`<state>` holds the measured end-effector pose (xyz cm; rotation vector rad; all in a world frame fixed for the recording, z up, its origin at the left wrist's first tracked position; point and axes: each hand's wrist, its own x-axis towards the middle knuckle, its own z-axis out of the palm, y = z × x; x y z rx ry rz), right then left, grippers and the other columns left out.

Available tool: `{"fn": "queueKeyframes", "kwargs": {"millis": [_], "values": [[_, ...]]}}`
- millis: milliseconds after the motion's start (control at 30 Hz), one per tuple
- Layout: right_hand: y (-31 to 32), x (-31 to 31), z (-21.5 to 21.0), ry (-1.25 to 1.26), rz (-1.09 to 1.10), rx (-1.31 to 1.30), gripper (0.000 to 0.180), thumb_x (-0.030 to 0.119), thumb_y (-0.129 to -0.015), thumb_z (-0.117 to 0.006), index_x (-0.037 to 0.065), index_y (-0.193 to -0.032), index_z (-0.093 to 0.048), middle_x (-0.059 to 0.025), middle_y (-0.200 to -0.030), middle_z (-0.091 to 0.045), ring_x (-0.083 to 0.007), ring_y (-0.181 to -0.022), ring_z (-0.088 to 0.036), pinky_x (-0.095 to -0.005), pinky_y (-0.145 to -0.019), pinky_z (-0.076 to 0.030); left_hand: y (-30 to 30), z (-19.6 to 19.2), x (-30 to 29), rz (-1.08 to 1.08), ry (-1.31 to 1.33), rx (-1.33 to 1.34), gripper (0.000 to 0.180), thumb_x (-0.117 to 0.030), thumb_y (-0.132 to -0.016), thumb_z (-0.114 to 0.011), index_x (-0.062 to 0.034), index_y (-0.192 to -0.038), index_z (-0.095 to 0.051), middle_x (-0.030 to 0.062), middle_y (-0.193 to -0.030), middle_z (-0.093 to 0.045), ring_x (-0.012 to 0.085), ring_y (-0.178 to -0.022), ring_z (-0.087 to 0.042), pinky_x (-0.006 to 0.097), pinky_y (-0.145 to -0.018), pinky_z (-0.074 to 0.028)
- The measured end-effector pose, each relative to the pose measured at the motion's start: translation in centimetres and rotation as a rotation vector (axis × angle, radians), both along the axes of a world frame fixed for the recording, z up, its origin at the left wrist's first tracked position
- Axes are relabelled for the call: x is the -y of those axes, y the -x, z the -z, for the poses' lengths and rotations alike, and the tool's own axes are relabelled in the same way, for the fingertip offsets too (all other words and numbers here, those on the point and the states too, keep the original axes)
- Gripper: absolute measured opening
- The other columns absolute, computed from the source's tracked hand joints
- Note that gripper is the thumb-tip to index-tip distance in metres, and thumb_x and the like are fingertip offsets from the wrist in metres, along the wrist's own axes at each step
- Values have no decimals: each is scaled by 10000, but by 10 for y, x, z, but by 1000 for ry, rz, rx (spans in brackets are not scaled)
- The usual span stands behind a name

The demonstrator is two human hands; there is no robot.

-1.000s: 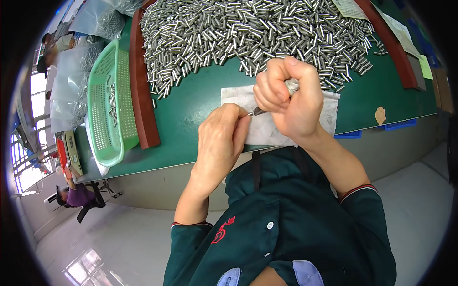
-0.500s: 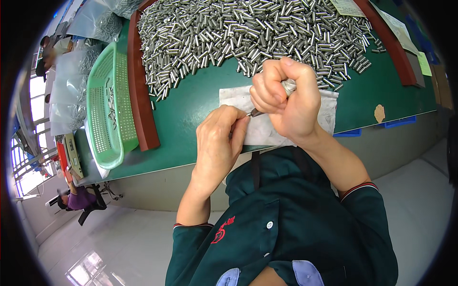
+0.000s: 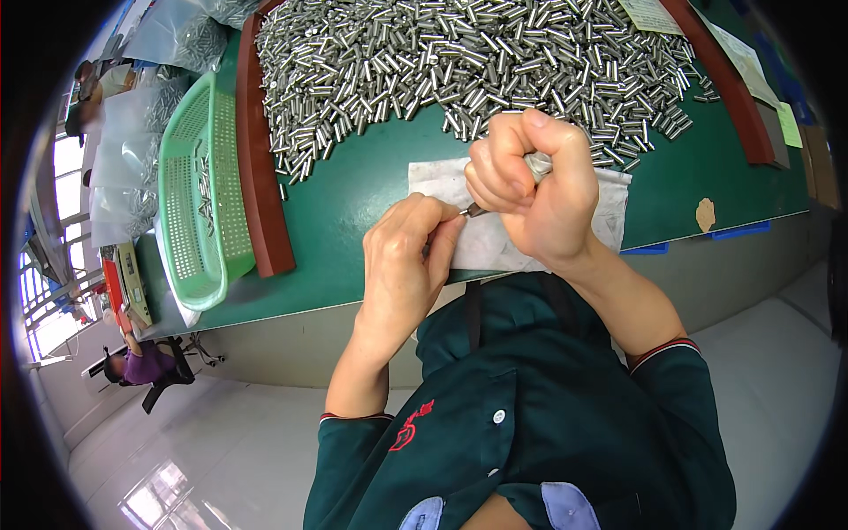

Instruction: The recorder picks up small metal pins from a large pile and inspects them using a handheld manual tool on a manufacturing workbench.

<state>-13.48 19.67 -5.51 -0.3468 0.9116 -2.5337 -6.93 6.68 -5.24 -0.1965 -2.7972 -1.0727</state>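
Hardly anything has moved since a second ago: my hands keep nearly the same places over the pale cloth (image 3: 503, 249).
My right hand (image 3: 541, 190) is closed in a fist around a dark-tipped tool (image 3: 475, 210); my left hand (image 3: 402, 256) pinches a small metal piece (image 3: 463, 213), mostly hidden, right by that tip, and I cannot tell whether they touch. The piece is above the cloth's left part, nearer me than the heap of cylindrical metal pins (image 3: 468, 66).

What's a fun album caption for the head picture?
Left hand pinching, right hand gripping a tool, and a heap of shiny metal pins beyond!
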Motion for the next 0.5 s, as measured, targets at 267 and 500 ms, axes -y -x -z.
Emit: {"fn": "queueKeyframes", "kwargs": {"millis": [267,500], "values": [[-2,2,0,-56,-7,-24,376,270,-836,-266,101,-502,-298,21,-419,-270,-67,-383,-172,-235,-382,-157,1,1,-1,-11,-36,22,90,25,-671,-607,14,-670,-517,112,-578,-473,275,-526,-477,343,-491,-380],[-9,7,-10,-272,42,-173,310,195,-772,-339,27,-513,-314,-24,-474,-342,-93,-450,-306,-254,-423,-252,3,-4,-3,-24,-82,13,91,31,-674,-600,13,-667,-511,125,-584,-477,290,-531,-481,352,-487,-379]]}}
